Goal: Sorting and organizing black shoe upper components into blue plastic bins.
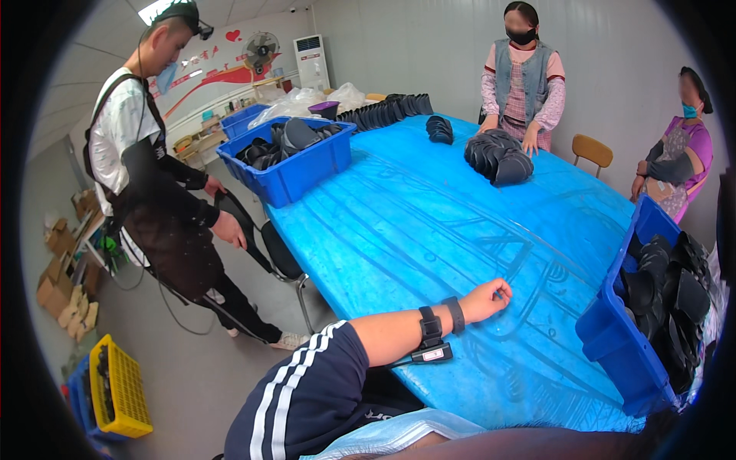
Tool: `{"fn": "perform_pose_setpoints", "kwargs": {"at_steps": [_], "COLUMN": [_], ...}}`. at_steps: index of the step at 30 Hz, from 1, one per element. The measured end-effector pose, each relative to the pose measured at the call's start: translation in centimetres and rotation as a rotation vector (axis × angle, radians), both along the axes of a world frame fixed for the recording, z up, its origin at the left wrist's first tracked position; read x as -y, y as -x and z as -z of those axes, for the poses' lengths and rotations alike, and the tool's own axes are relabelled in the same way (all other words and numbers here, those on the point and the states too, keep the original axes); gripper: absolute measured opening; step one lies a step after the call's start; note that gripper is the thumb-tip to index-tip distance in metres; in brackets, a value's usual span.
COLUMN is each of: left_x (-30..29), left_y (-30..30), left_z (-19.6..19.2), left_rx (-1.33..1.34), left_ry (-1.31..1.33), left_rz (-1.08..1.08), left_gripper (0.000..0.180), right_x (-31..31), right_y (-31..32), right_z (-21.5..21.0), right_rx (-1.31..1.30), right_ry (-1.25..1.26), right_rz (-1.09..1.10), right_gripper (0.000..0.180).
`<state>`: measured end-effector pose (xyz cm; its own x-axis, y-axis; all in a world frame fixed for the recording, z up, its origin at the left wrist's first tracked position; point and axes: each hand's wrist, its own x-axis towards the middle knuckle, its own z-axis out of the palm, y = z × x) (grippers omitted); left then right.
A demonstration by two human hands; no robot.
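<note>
My left hand (488,299) hovers over or rests on the blue sheet-covered table (429,222); I cannot tell whether it touches. Its fingers are curled in and nothing shows in them. A black strap with a small box (433,349) and a dark wristband (455,314) go round that wrist. My right hand is out of the picture. Nearest on the right is a blue crate (602,337) full of dark curved pieces (667,287). Across the table, a person (524,84) has both hands at a stack of similar black curved pieces (498,156).
Another blue crate (295,175) of dark pieces stands at the table's left edge. Beside it a person (157,169) holds a black chair (280,249). A further person (678,157) stands far right. A yellow basket (126,383) is on the floor.
</note>
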<state>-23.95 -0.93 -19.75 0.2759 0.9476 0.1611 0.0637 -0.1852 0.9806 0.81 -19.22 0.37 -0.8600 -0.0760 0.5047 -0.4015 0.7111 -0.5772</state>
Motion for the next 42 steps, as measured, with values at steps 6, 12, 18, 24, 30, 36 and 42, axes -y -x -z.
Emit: {"fn": "perform_pose_setpoints", "kwargs": {"at_steps": [6, 12, 18, 24, 30, 36, 42], "left_x": [-0.6, 0.1, 0.2, 0.0, -0.1, 0.2, 0.7], "left_y": [-0.1, 0.0, 0.3, -0.1, -0.3, 0.1, 0.3], "left_z": [1.2, 0.1, 0.1, -0.2, -0.2, -0.2, -0.6], "left_rx": [0.032, -0.030, -0.022, -0.012, -0.033, -0.041, -0.016], "left_ry": [-0.089, -0.060, -0.050, -0.047, -0.044, -0.073, -0.077], "left_rz": [-0.029, -0.016, -0.014, -0.001, -0.021, -0.029, -0.051], "left_gripper": [0.015, 0.016, 0.016, 0.017, 0.016, 0.015, 0.014], "right_x": [0.0, 0.3, 0.3, 0.5, 0.2, 0.5, 1.2], "right_y": [0.1, -0.5, -0.3, -0.4, 0.3, 0.1, 2.7], "right_z": [-0.3, -0.2, -0.2, -0.9, -0.8, -1.0, -3.4], "right_rx": [0.056, 0.118, 0.137, 0.137, 0.132, 0.169, 0.219], "right_ry": [-0.001, -0.005, -0.014, -0.033, -0.042, -0.082, -0.142], "right_rz": [-0.022, -0.016, -0.009, 0.019, 0.019, 0.038, 0.092], "right_gripper": [0.020, 0.022, 0.023, 0.026, 0.029, 0.033, 0.037]}}
